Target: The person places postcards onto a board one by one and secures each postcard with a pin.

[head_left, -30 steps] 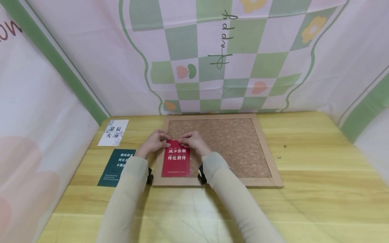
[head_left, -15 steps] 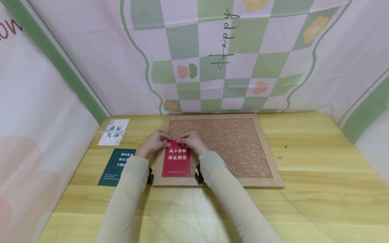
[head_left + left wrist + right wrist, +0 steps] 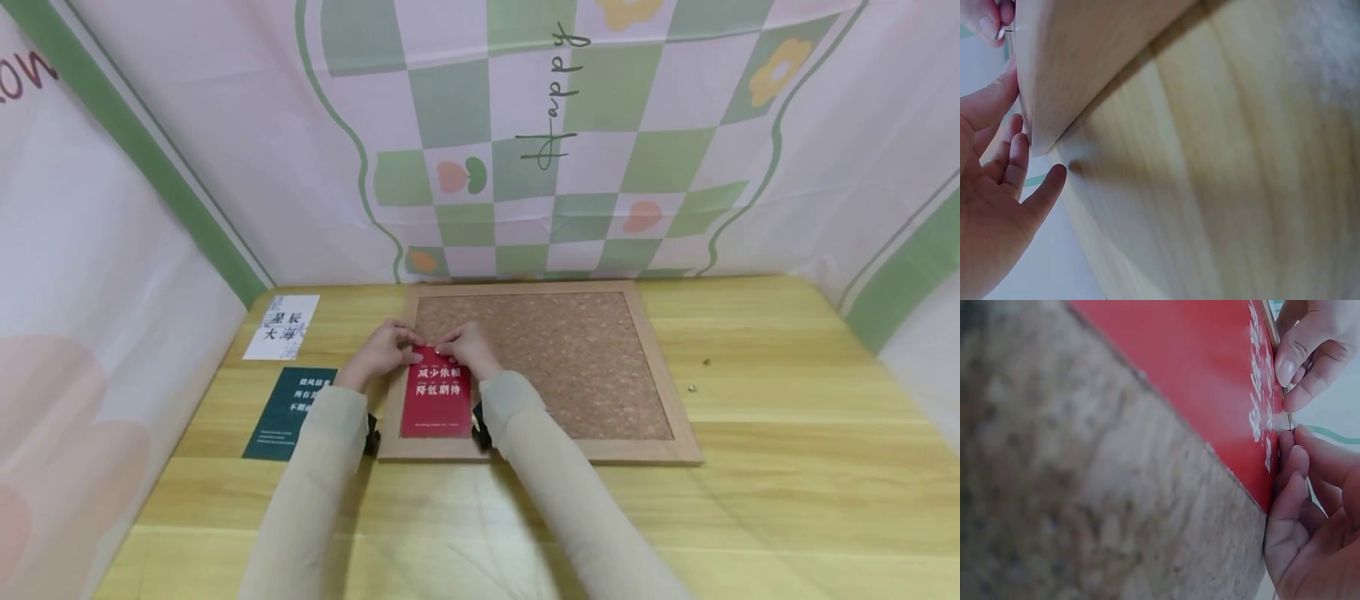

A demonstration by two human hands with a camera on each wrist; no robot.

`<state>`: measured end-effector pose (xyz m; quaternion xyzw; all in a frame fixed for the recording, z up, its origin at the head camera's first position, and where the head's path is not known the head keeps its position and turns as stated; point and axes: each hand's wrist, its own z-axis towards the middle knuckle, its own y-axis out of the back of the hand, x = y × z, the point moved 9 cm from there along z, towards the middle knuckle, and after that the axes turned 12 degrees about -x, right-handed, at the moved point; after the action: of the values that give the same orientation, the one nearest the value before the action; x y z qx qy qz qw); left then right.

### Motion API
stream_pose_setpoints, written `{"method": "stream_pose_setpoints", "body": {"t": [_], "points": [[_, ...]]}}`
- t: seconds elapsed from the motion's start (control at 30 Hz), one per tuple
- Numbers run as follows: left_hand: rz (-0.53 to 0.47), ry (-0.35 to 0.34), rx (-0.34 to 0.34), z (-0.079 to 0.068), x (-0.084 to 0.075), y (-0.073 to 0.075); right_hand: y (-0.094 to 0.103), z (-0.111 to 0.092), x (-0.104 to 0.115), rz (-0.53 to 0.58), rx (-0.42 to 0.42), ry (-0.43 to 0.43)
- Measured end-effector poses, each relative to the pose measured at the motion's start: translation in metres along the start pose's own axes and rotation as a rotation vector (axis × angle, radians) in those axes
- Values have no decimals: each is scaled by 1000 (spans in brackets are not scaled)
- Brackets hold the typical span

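A red card (image 3: pixel 437 408) with white characters lies upright on the left part of the framed cork board (image 3: pixel 562 358). My left hand (image 3: pixel 381 352) rests at the card's upper left corner, its thumb on the card and its fingers by the frame. Close beside it, my right hand (image 3: pixel 472 348) pinches a small thumbtack (image 3: pixel 1002 32) between thumb and index finger, right over the card's top edge. In the left wrist view the tack's thin pin shows. The right hand's other fingers touch the card's upper right corner in the right wrist view.
To the board's left lie a dark green card (image 3: pixel 281 417), partly behind the left sleeve, and a white card (image 3: pixel 281 327) farther back. Two small metallic bits (image 3: pixel 692 389) lie on the wooden table (image 3: pixel 810 467) right of the board. A patterned cloth (image 3: pixel 517 167) hangs behind.
My right hand and forearm have shifted slightly left along the card's top edge, with the tack in the fingers. The left hand has stayed at its corner.
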<state>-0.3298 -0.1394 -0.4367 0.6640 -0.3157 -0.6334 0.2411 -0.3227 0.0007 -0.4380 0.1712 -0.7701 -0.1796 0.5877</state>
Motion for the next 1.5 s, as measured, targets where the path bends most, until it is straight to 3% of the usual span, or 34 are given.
{"method": "stream_pose_setpoints", "body": {"t": [0.33,0.93,1.5], "points": [[-17,-1,4,2,-3,1,2,4,0,-52,-11,-19],[-9,-7,0,4,-2,2,3,4,2,59,-12,-4],[-39,34,5,1,3,-2,3,2,-3,117,-26,-28]]}}
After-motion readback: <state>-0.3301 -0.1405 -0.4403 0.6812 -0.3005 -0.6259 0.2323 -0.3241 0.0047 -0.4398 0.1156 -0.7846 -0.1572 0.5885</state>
